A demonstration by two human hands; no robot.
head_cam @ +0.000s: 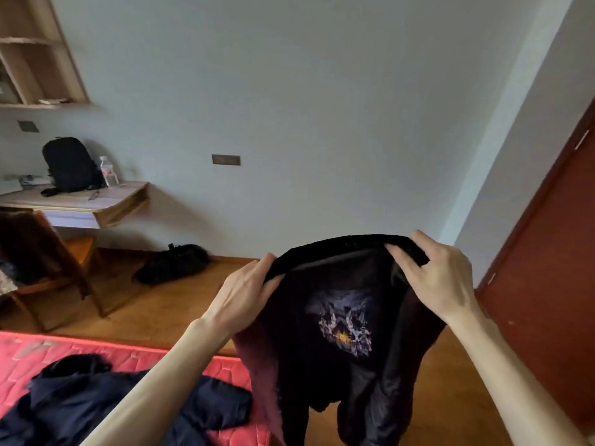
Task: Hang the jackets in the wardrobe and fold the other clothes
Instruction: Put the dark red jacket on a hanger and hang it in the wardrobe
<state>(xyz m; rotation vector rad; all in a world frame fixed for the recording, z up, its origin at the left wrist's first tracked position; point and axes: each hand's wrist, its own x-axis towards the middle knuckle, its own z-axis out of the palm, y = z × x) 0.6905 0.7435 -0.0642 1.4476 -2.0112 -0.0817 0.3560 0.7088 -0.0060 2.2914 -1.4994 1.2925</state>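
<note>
Left hand (pixel 246 291): closed on the collar edge of a black jacket (pixel 341 342). Right hand (pixel 438 272): gripping the same collar at its other end. Jacket: held up in the air over the wooden floor (pixel 154 304), printed graphic showing. Lower left: red mattress (pixel 38 355) bearing dark navy clothes (pixel 96 400). Beyond: desk (pixel 80 204) with black backpack (pixel 69 164) and water bottle (pixel 108 172).

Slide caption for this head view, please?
Both hands, left hand and right hand, hold up black printed garment over red mattress.
</note>
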